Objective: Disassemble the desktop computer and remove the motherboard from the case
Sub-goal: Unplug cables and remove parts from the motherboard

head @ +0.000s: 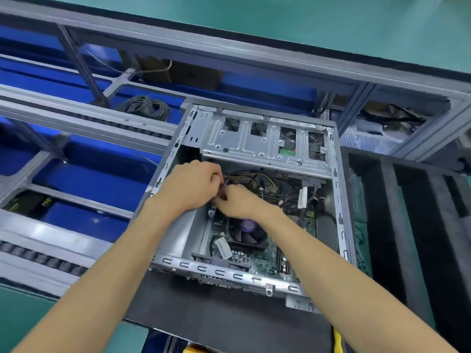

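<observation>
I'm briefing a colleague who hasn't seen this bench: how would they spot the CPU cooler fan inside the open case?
Start at the open grey computer case lying on the black mat. On the green motherboard inside it, look just under the right forearm, nearer the viewer than the two hands. The CPU cooler fan is the only round black bladed part there, with a purple sticker on its hub.

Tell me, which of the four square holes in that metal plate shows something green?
The third cutout from the left in the drive cage. A green piece shows at its lower edge; the other three look dark inside.
</observation>
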`<state>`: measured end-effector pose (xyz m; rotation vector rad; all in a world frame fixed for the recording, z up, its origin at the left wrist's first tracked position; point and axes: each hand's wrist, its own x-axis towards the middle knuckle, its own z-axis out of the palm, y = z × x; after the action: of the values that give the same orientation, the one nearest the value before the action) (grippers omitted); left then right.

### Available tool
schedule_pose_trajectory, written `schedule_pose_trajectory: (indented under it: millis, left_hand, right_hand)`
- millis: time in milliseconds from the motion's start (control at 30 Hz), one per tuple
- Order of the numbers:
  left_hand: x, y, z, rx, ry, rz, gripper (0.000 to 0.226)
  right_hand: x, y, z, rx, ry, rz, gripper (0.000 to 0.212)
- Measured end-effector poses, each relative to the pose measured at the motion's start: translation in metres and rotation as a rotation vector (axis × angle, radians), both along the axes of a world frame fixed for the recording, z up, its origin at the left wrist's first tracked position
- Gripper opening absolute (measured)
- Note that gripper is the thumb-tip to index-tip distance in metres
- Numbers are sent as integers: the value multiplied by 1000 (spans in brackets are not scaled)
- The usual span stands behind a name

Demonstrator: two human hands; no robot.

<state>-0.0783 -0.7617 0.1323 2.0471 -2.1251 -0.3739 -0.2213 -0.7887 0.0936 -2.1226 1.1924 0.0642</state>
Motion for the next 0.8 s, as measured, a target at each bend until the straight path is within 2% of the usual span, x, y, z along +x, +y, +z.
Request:
schedule_pose_trajectory:
  millis: [100,233,367,500,700,800]
  left_hand:
    - [0,-1,-1,-13,9,5,27]
    - [1,-1,-2,-12,17,25,27]
    - [1,-1,-4,-18,4,15,26]
    - [2,-1,-3,-14,0,14,23]
    - [1,-1,-3,-20,6,9,21]
    - [2,-1,-3,-25,3,4,21]
  right_hand:
    - [-7,-7,0,109,-99,-119,48]
    - [-5,-7,-6,104,-143,-214,50]
    - [-4,-6,-8,69,-116,-171,40]
    - [-4,-6,-11,103,-127,-164,45]
    - [-5,2,-22,-145,-112,-186,45]
    - [-8,5,-25,-205,-229,-273,41]
